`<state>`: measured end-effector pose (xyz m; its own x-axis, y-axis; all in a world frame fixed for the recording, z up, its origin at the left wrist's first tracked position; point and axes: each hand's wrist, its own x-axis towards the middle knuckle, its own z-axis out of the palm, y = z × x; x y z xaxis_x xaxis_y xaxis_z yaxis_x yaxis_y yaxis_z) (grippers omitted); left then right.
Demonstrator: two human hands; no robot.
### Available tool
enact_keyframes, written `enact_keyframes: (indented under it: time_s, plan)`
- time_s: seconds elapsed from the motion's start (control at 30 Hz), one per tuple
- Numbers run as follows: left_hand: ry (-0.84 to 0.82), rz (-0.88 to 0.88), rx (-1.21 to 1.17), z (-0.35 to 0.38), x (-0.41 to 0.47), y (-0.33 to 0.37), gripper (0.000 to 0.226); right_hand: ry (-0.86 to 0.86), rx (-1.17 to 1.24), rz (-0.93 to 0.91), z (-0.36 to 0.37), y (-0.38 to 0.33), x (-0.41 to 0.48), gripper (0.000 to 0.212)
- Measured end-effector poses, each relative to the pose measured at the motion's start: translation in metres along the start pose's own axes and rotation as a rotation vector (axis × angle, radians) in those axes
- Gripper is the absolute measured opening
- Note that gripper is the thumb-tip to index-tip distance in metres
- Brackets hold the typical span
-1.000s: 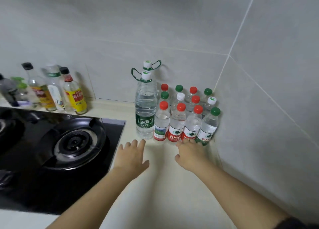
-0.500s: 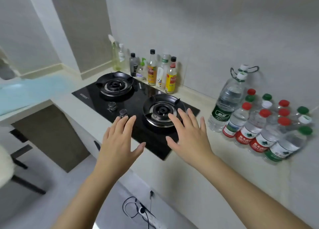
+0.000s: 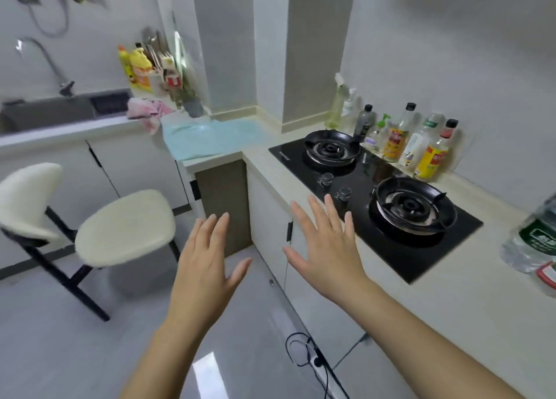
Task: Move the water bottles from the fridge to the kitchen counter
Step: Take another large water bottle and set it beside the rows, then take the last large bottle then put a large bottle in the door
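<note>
L hand point(image 3: 207, 266), R hand point(image 3: 328, 248) empty, splayed, maybe midair

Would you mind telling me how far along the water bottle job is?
Done: a large water bottle stands on the kitchen counter at the right edge, a smaller bottle partly visible beside it. In hand: nothing; the left hand and right hand are open and empty. Left: the fridge is out of view, so any remaining bottles cannot be counted.

The surface point(image 3: 451, 302) is cream, the hob point(image 3: 421, 248) on it black. At its right edge a clear water bottle point(image 3: 537, 242) has a green label.
</note>
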<state>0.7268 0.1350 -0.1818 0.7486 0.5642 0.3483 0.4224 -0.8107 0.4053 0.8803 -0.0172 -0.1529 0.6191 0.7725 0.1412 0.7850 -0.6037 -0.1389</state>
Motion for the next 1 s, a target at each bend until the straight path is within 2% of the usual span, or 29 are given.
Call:
enact_keyframes:
  time_s: [0.3,0.6,0.7,1.0]
  plan:
    - [0.145,-0.295,0.021,-0.082,-0.067,-0.111,0.084,-0.064,0.057,-0.269,0.022,-0.150,0.030,0.077]
    - [0.297,-0.619,0.169,-0.131,-0.138,-0.151,0.085,-0.100,0.087,-0.691,0.043,-0.262,0.046,0.077]
    - [0.319,-0.743,0.287,-0.147,-0.163,-0.155,0.085,-0.126,0.106,-0.844,0.047,-0.298,0.046,0.076]
    - [0.290,-1.046,0.847,-0.198,-0.240,-0.163,0.091,-0.112,0.111,-1.281,0.062,-0.390,0.018,0.077]
